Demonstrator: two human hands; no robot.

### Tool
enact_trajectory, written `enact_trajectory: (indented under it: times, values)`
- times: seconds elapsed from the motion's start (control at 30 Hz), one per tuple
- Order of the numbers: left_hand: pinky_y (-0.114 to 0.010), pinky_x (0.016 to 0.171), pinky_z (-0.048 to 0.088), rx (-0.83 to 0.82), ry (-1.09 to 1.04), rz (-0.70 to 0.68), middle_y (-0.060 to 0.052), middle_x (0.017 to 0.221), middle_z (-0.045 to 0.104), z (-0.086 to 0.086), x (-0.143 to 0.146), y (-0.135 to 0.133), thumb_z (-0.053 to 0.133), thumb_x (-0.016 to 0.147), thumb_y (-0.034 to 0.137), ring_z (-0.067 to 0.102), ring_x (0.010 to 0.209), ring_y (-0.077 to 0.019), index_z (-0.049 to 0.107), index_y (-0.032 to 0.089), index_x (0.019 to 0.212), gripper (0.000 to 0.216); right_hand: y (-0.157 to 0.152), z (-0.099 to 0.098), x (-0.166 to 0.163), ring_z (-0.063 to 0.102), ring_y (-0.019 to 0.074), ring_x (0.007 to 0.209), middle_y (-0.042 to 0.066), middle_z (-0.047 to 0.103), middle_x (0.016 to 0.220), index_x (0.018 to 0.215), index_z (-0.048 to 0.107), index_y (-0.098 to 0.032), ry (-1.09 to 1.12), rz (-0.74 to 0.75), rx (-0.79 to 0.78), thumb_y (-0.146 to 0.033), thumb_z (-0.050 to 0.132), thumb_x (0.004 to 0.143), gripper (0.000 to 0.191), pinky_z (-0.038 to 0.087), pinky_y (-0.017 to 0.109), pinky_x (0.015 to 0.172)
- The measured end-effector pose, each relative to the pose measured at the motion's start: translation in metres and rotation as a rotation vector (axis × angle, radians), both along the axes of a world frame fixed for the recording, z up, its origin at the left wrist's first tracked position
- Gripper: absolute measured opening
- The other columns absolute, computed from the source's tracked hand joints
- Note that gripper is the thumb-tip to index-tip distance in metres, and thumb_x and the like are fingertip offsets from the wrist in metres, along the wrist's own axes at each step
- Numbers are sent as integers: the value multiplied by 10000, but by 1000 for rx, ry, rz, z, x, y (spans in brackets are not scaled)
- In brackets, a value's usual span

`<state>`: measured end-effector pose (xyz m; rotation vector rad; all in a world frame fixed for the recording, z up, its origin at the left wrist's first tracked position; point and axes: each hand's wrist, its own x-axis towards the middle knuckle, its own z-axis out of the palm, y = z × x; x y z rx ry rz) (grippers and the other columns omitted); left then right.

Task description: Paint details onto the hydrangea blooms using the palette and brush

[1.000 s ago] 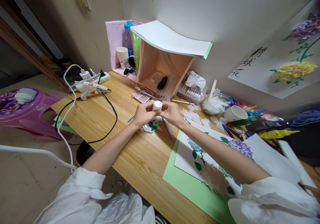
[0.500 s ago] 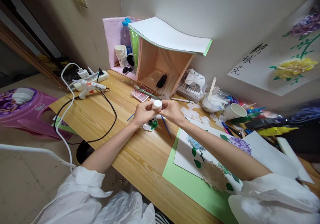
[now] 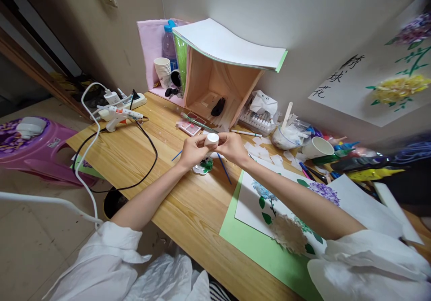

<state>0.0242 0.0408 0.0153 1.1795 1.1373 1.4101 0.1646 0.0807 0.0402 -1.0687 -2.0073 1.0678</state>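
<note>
My left hand [image 3: 194,153] and my right hand [image 3: 232,148] meet over the desk, both closed by their fingertips on a small white round-topped jar [image 3: 212,138]. Its flat top faces up, and the fingers hide most of its sides. Just beneath the hands lies a white paint palette [image 3: 199,170] with dark green paint, partly covered by them. A thin blue stick [image 3: 224,168], perhaps a brush handle, points out from under my right hand. Beyond the hands are a pink-framed case [image 3: 191,128] and a long-handled brush [image 3: 198,122].
A hot glue gun [image 3: 117,116] and its black cable lie left by a power strip [image 3: 138,102]. An open box [image 3: 208,74] stands behind. Flower pictures on green paper [image 3: 232,224], scraps of white paper [image 3: 259,150], a paper cup [image 3: 318,148] and paint tubes [image 3: 373,174] fill the right.
Both hands stay on the white jar with almost the same grip. The camera view has shifted very slightly.
</note>
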Motion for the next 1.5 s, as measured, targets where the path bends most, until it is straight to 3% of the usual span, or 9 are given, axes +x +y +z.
enact_trajectory:
  times: [1.07, 1.13, 1.2, 1.27, 1.33, 1.43, 1.5]
  values:
    - [-322, 770, 533, 5, 38, -12, -39, 815, 729, -2, 0, 1, 810, 572, 342, 673, 793, -205, 728, 119, 891, 398, 2, -2, 1, 597, 164, 632, 6, 626, 600, 659, 680, -120, -43, -9, 42, -339, 700, 654, 220, 408, 210, 545]
    - [-347, 809, 541, 7, 53, -39, -54, 870, 736, -1, -2, 2, 808, 583, 361, 681, 840, -222, 726, 123, 930, 429, 3, -3, 2, 602, 165, 657, 10, 653, 638, 679, 680, -124, 10, -8, -3, -297, 721, 635, 184, 421, 218, 568]
    - [-368, 856, 538, 19, 73, -67, -76, 953, 737, 1, -5, 5, 812, 588, 385, 683, 905, -242, 719, 130, 975, 473, 4, -2, 3, 604, 159, 679, 7, 672, 671, 685, 681, -128, 143, -32, -153, -245, 778, 566, 193, 440, 229, 609]
    - [-380, 917, 518, 45, 96, -85, -101, 1054, 722, 4, -10, 8, 808, 606, 419, 672, 990, -258, 701, 142, 1040, 526, 5, -1, 4, 608, 153, 699, 2, 687, 698, 696, 687, -131, 312, -79, -349, -195, 839, 460, 288, 463, 246, 666]
    - [-389, 981, 481, 82, 117, -82, -127, 1140, 693, 9, -18, 9, 736, 697, 490, 645, 1074, -261, 679, 149, 1095, 527, 5, 2, 6, 623, 156, 714, 12, 704, 733, 736, 693, -133, 411, -130, -445, -197, 871, 401, 385, 489, 277, 718]
    - [-427, 1004, 463, 142, 118, -20, -135, 1179, 672, 15, -33, 11, 498, 864, 571, 646, 1069, -247, 650, 159, 1116, 507, 7, 9, 14, 647, 163, 724, 37, 706, 751, 752, 669, -138, 540, -223, -521, -296, 870, 480, 373, 529, 319, 752]
    - [-446, 1061, 406, 181, 123, 43, -102, 1175, 670, 15, -39, 14, 521, 877, 502, 616, 1113, -241, 636, 185, 1113, 411, 8, 15, 26, 663, 166, 752, 53, 702, 766, 752, 646, -146, 647, -270, -574, -365, 829, 582, 332, 556, 334, 782]
